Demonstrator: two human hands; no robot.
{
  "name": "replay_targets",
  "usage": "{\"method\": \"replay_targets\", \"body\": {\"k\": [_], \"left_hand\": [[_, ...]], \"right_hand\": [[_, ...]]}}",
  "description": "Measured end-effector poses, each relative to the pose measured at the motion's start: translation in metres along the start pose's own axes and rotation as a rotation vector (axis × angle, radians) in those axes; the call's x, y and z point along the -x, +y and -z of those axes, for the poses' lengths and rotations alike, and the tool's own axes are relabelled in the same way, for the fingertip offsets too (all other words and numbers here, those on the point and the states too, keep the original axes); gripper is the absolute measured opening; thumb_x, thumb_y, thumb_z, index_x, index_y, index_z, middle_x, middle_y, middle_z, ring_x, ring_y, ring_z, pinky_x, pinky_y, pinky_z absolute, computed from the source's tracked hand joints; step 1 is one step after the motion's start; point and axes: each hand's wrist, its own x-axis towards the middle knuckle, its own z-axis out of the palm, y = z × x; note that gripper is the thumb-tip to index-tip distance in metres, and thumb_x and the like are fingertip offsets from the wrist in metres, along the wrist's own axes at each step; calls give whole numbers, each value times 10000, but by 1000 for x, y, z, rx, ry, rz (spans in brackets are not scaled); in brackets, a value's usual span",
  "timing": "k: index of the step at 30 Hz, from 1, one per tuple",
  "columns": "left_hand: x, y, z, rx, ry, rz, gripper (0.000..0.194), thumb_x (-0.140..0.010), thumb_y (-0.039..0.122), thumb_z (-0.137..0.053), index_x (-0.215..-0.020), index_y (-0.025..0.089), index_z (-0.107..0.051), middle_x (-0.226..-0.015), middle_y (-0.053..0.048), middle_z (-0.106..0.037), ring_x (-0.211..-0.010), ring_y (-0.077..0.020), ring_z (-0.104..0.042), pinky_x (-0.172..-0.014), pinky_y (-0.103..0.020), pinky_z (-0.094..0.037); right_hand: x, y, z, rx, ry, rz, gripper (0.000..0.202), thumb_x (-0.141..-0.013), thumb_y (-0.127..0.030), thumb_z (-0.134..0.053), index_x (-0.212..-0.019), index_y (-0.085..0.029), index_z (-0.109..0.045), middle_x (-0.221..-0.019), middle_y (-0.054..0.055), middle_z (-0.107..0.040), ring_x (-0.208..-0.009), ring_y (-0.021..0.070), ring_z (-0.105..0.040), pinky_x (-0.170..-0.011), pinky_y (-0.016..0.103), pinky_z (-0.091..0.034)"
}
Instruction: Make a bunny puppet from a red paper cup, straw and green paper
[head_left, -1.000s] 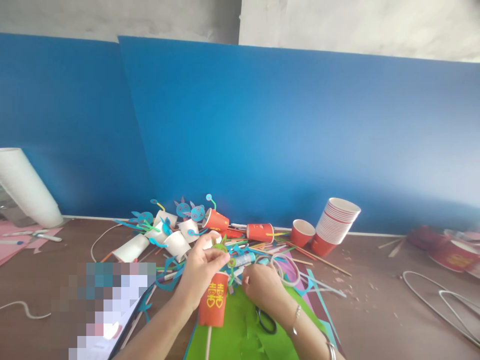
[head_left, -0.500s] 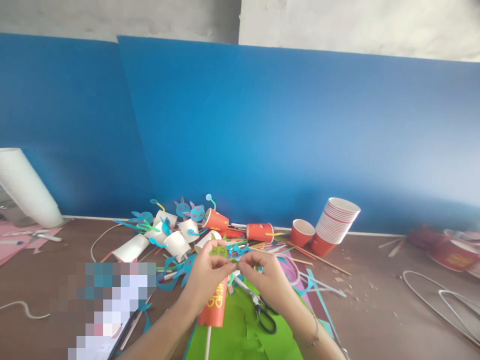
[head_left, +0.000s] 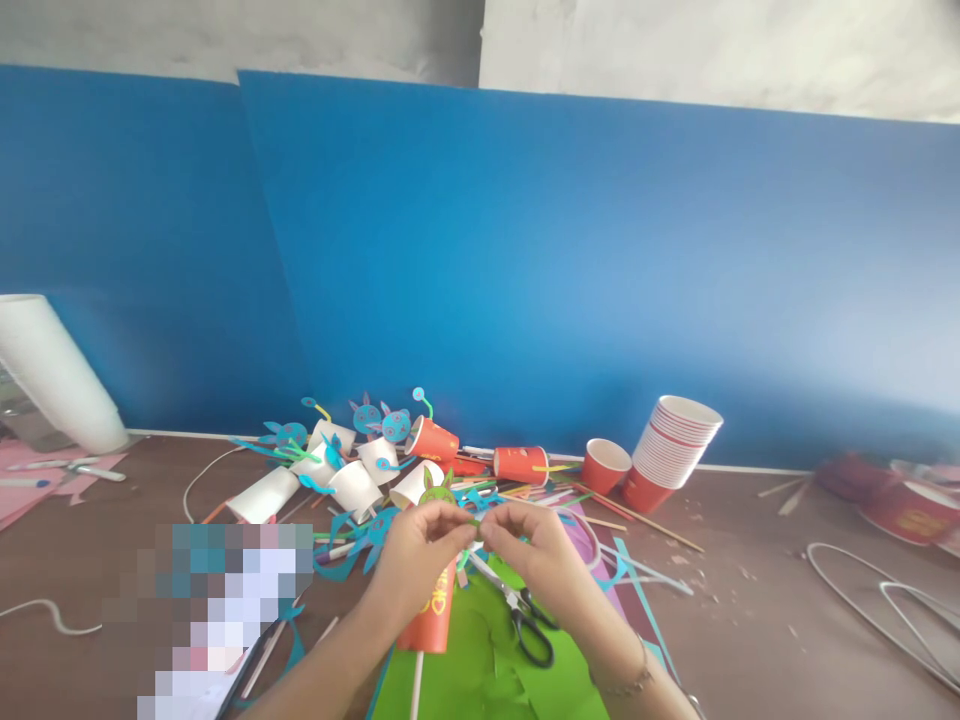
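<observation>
Two hands point(head_left: 424, 548) point(head_left: 536, 552) pinched on small green piece point(head_left: 478, 528); brown table point(head_left: 750, 630) littered, blue panel point(head_left: 525, 250) behind.

matt paper and smooth plastic, with a little shiny metal, before us
we see smooth, matt green paper point(head_left: 487, 650) with creases, and a red cup point(head_left: 425, 630) of smooth paper; the small green scrap point(head_left: 477, 530) is too tiny for us to tell its finish. the scissors point(head_left: 514, 600) pair shiny metal blades with smooth black plastic handles point(head_left: 534, 646). we find thin wooden sticks point(head_left: 679, 535), smooth white paper in the stacked cups point(head_left: 677, 440), a soft sheen on the smooth blue board point(head_left: 525, 250), and rough, matt plaster on the grey wall point(head_left: 712, 50).
</observation>
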Motion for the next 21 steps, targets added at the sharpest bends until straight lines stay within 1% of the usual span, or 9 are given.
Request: {"method": "replay_targets", "body": {"k": [2,5,8,11,13,15,18,21], "left_hand": [[0,1,-1,123,-31,50,235,-676,295,-695,-859,153,-660,-651,-5,-646,-604,-148,-585,-578,-259,-466],[1,4,-1,204,-15,60,303,-656,287,-716,-919,159,-634,-667,15,-611,-591,-133,-569,-540,-248,-476],[2,7,-2,235,-20,62,340,-636,291,-731,-929,159,-619,-680,12,-608,-588,-139,-572,-517,-253,-487],[4,6,-4,211,-5,75,326,-637,291,-723,-914,163,-608,-631,25,-605,-536,-127,-553,-493,-242,-471],[4,5,-4,159,28,67,297,-635,268,-717,-893,160,-618,-618,22,-619,-561,-127,-563,-525,-232,-466],[3,3,-4,108,45,55,267,-634,255,-710,-870,151,-641,-648,-1,-652,-619,-140,-588,-581,-237,-469],[1,-1,-3,62,33,47,242,-640,267,-700,-842,137,-677,-739,-49,-701,-709,-175,-622,-662,-267,-479],[0,-2,-1,36,11,46,251,-646,278,-690,-850,132,-698,-788,-74,-722,-750,-204,-636,-702,-296,-485]], "right_hand": [[-1,1,1,16,47,-12,204,-786,-305,-550,-656,-155,-597,-605,-3,-561,-603,135,-478,-579,245,-373],[-3,5,2,77,139,-32,194,-775,-301,-556,-657,-155,-604,-610,2,-567,-608,141,-477,-569,246,-369],[-3,7,1,97,127,-38,199,-772,-300,-553,-646,-156,-610,-606,5,-576,-606,144,-486,-562,246,-371],[0,5,-2,110,92,-24,190,-768,-293,-551,-659,-158,-629,-626,12,-601,-626,156,-518,-598,256,-396],[2,2,-3,134,85,-9,179,-768,-289,-548,-685,-158,-639,-646,16,-614,-641,163,-536,-627,266,-409],[4,-1,-4,153,80,3,175,-772,-283,-540,-695,-158,-635,-654,19,-617,-648,167,-546,-641,271,-415],[5,-3,-6,160,71,9,181,-781,-273,-522,-684,-160,-624,-656,22,-621,-654,170,-557,-640,270,-418],[5,-3,-6,167,67,13,187,-785,-269,-513,-673,-160,-617,-648,21,-619,-646,168,-555,-630,268,-415]]}}
